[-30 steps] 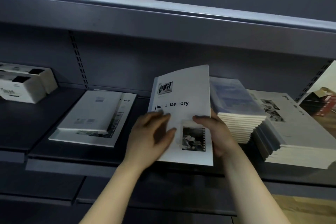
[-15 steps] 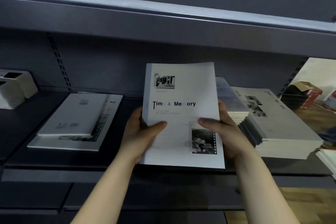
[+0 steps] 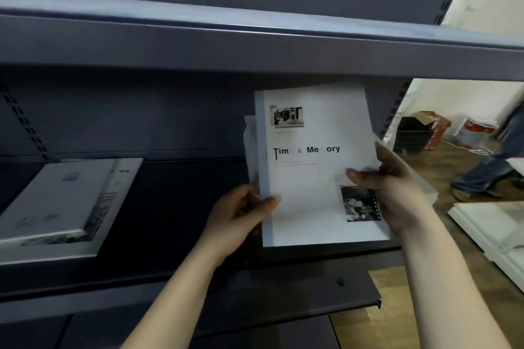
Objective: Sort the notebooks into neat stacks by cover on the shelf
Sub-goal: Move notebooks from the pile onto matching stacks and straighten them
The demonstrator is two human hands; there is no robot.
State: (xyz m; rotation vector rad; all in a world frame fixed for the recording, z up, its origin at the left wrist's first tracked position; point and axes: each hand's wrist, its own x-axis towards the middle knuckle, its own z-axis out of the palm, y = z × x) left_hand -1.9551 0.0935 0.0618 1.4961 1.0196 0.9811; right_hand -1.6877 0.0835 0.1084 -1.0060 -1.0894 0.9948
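A white notebook (image 3: 312,178), titled "Time & Memory" with two small black-and-white photos, stands nearly upright above the dark shelf (image 3: 170,207). My left hand (image 3: 241,218) grips its lower left edge, thumb on the cover. My right hand (image 3: 388,193) grips its right edge, thumb across the cover. More white pages or notebooks show behind it at the left edge. On the shelf at the left lies a small pale notebook (image 3: 54,201) on top of another "Time & Memory" notebook (image 3: 113,201).
An upper shelf (image 3: 255,45) overhangs close above. Past the shelf's right end are a wooden floor, a cardboard box (image 3: 431,127), a bucket (image 3: 476,130), a person's leg (image 3: 487,173), and white notebooks (image 3: 493,232) at the right edge.
The view has swung right, and the notebook has moved right and risen with both hands. The stacks at the right of the shelf are now hidden behind it or out of sight.
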